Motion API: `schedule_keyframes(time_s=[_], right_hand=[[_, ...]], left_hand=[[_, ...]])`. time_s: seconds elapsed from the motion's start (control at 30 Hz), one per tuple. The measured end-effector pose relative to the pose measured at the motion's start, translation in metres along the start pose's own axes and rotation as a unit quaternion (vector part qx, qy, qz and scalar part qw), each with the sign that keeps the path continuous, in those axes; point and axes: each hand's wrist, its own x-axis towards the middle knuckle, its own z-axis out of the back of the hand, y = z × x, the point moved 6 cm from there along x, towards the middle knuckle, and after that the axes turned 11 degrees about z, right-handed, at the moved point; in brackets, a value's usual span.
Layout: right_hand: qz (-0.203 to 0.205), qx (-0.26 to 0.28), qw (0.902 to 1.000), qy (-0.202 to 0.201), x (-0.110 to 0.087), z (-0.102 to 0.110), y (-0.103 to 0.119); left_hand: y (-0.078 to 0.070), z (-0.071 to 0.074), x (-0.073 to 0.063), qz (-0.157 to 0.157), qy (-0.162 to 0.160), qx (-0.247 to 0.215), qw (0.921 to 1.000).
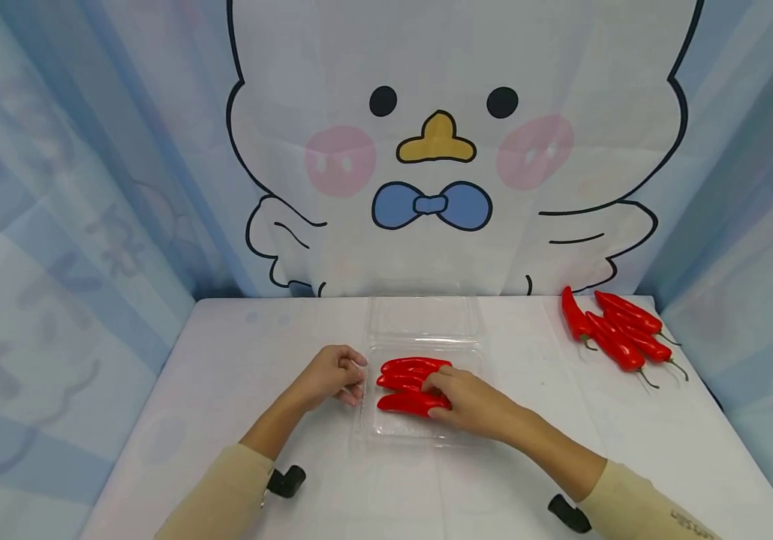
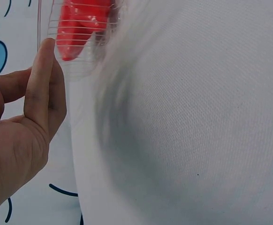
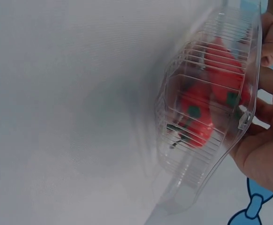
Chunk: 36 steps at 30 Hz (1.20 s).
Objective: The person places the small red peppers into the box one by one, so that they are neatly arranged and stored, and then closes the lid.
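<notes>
A clear plastic clamshell box [image 1: 396,427] stands in the middle of the table, its lid [image 1: 423,319] folded back. Red chili peppers [image 1: 413,365] lie side by side in its base, tips to the left. My right hand [image 1: 470,401] reaches in from the right and pinches the nearest chili pepper [image 1: 403,403] at its stem end. In the right wrist view, the green stem ends [image 3: 193,111] show through the ribbed wall. At the box's left edge is my left hand [image 1: 334,375], holding nothing; its fingertips are by the wall in the left wrist view.
Several more red chili peppers [image 1: 619,341] lie in a group at the table's back right corner. A white cloth covers the table [image 1: 224,390]. Behind it hangs a curtain [image 1: 440,262] with a cartoon bird, and more curtains flank both sides.
</notes>
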Motion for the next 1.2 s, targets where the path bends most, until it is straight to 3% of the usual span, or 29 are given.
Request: schedule_keyframes(time_s=[1.2], right_hand=[[-0.043,-0.013,0.9988,-0.018,-0.005,-0.011,-0.007]], left_hand=[[0.001,0.000,0.000,0.003,-0.005,-0.001,1.0000]])
